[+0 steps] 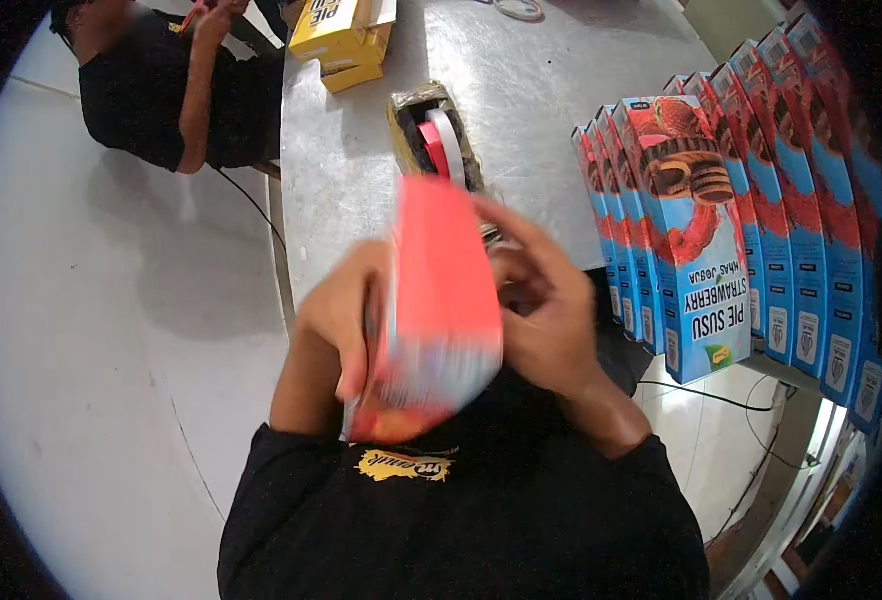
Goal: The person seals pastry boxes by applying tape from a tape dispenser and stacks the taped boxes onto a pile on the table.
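A carton (444,265), coral red on its narrow side with a printed end, is tilted in front of my chest and blurred by motion. My left hand (343,308) is closed round its left side, the thumb along the printed face. At the right side, my right hand (551,318) has bent fingers against the carton, with the index finger at its far edge; some fingertips are hidden. Just beyond the carton, a tape dispenser (401,140) wrapped in clear tape holds a red-and-white tape roll (445,145).
Several strawberry pie boxes (701,270) stand in rows on the right of the metal table (361,175). Yellow boxes (346,45) are stacked at the far left edge, and a tape ring (518,9) lies at the back. Another person (161,90) sits at the left.
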Motion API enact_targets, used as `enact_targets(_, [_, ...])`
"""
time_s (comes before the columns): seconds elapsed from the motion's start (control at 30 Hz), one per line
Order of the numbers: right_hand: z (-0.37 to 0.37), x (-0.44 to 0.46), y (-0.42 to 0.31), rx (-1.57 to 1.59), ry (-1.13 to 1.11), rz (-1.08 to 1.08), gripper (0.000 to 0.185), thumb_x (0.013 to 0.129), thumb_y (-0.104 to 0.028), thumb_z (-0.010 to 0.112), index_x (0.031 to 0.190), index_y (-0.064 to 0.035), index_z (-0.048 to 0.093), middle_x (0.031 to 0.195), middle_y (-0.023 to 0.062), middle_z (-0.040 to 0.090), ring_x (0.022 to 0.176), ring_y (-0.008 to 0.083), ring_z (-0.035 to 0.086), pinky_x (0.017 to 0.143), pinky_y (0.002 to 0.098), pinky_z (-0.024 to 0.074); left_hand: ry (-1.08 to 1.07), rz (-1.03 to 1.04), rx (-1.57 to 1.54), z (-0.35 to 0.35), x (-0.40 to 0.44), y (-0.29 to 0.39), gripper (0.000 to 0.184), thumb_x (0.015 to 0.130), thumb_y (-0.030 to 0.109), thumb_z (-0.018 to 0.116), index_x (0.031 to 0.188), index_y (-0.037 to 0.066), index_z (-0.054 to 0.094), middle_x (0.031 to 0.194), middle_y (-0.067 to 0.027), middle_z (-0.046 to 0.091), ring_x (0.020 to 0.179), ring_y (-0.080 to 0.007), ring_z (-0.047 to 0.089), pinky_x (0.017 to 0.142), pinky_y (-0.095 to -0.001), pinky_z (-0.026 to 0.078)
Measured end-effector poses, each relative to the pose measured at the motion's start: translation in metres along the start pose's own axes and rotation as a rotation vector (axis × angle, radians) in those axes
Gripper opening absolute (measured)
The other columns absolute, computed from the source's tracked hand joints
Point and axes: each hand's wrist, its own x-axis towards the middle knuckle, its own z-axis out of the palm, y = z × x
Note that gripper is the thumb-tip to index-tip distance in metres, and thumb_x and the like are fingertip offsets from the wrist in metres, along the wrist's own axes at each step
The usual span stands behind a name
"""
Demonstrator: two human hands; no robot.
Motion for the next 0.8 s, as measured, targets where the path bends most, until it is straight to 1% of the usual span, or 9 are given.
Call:
enact_targets(0.07, [-0.01, -0.008, -0.019, -0.198, 0.113, -0.282, 0.059, 0.084, -0.024, 0.086, 0.133, -0.003, 0.061, 0.084, 0.0001, 0.063, 0.076, 0.0106, 0.058, 0.072, 0.0265, 0.0476, 0.653, 0.143, 0.019, 0.019, 0.013, 0.034, 0.109, 0.037, 0.048, 0.106, 0.122, -0.005, 0.061, 0.102, -0.0062, 0.073, 0.098, -0.0124, 0.066, 0.088, -0.0299, 0.054])
enact_targets(0.13, [-0.015, 0.001, -0.034, -0.436, -0.145, -0.325, 0.023, 0.085, -0.019, 0.084, 0.098, -0.0031, 0.073, 0.085, 0.0097, 0.066, 0.077, 0.0168, 0.061, 0.072, 0.0306, 0.0494, 0.655, -0.053, 0.103, 0.008, 0.002, 0.04, 0.107, 0.039, 0.047, 0.105, 0.122, -0.004, 0.06, 0.108, -0.0071, 0.072, 0.1, -0.0119, 0.066, 0.088, -0.0286, 0.054])
enact_targets(0.2, [-0.006, 0.01, -0.018, -0.397, -0.222, -0.089, 0.021, 0.085, -0.018, 0.085, 0.088, -0.0027, 0.071, 0.078, 0.0102, 0.065, 0.071, 0.0151, 0.061, 0.067, 0.0318, 0.0491, 0.633, 0.041, 0.126, 0.023, 0.002, 0.041, 0.096, 0.049, 0.045, 0.103, 0.121, -0.003, 0.06, 0.108, -0.006, 0.071, 0.097, -0.0119, 0.066, 0.086, -0.0281, 0.054])
enact_targets(0.37, [0.002, 0.019, -0.016, -0.211, -0.195, 0.016, 0.03, 0.079, -0.021, 0.09, 0.08, -0.0031, 0.066, 0.064, 0.0059, 0.059, 0.059, 0.0113, 0.056, 0.055, 0.0303, 0.0456, 0.707, 0.207, -0.37, 0.033, -0.005, -0.022, 0.053, 0.097, 0.045, 0.07, 0.128, 0.004, 0.056, 0.1, -0.0049, 0.065, 0.083, -0.0138, 0.064, 0.077, -0.0291, 0.055])
enact_targets(0.43, [-0.004, 0.024, -0.014, -0.381, -0.127, -0.271, 0.039, 0.072, -0.025, 0.095, 0.078, -0.0034, 0.063, 0.066, 0.0037, 0.06, 0.059, 0.0078, 0.055, 0.051, 0.0265, 0.0426, 0.714, 0.199, -0.343, 0.026, -0.006, -0.02, 0.055, 0.097, 0.046, 0.07, 0.129, 0.004, 0.056, 0.102, -0.0052, 0.065, 0.085, -0.0141, 0.065, 0.078, -0.0294, 0.055])
enact_targets(0.53, [-0.017, 0.016, -0.002, -0.387, 0.169, -0.231, 0.034, 0.076, -0.021, 0.093, 0.084, -0.0035, 0.064, 0.068, 0.0017, 0.06, 0.058, 0.0084, 0.054, 0.053, 0.0253, 0.0438, 0.761, 0.176, -0.292, 0.015, -0.01, -0.018, 0.06, 0.096, 0.05, 0.068, 0.131, 0.004, 0.054, 0.106, -0.0063, 0.066, 0.088, -0.0151, 0.066, 0.08, -0.0306, 0.056])
enact_targets(0.6, [-0.027, 0.025, 0.021, -0.353, 0.387, -0.016, 0.027, 0.085, -0.02, 0.086, 0.095, -0.0033, 0.067, 0.089, 0.0075, 0.064, 0.079, 0.0162, 0.062, 0.073, 0.0302, 0.0515, 0.791, 0.157, -0.252, 0.007, -0.014, -0.015, 0.063, 0.096, 0.053, 0.068, 0.133, 0.004, 0.053, 0.109, -0.0071, 0.066, 0.091, -0.0158, 0.067, 0.082, -0.0314, 0.057])
enact_targets(0.7, [-0.024, 0.035, 0.037, -0.592, 0.217, 0.06, 0.023, 0.091, -0.024, 0.077, 0.103, -0.0055, 0.071, 0.128, 0.0168, 0.053, 0.123, 0.0318, 0.05, 0.11, 0.0412, 0.0371, 0.841, 0.067, -0.197, 0.008, -0.028, -0.015, 0.068, 0.095, 0.057, 0.066, 0.136, 0.004, 0.051, 0.113, -0.0082, 0.067, 0.095, -0.0168, 0.069, 0.084, -0.0326, 0.058])
enact_targets(0.8, [-0.015, 0.02, 0.018, -0.549, 0.326, -0.099, 0.019, 0.09, -0.022, 0.077, 0.095, -0.0044, 0.072, 0.122, 0.0144, 0.055, 0.119, 0.031, 0.052, 0.108, 0.0412, 0.0389, 0.877, 0.019, -0.149, 0.011, -0.028, -0.009, 0.072, 0.095, 0.059, 0.066, 0.138, 0.004, 0.05, 0.116, -0.0089, 0.068, 0.097, -0.0175, 0.07, 0.085, -0.0334, 0.058])
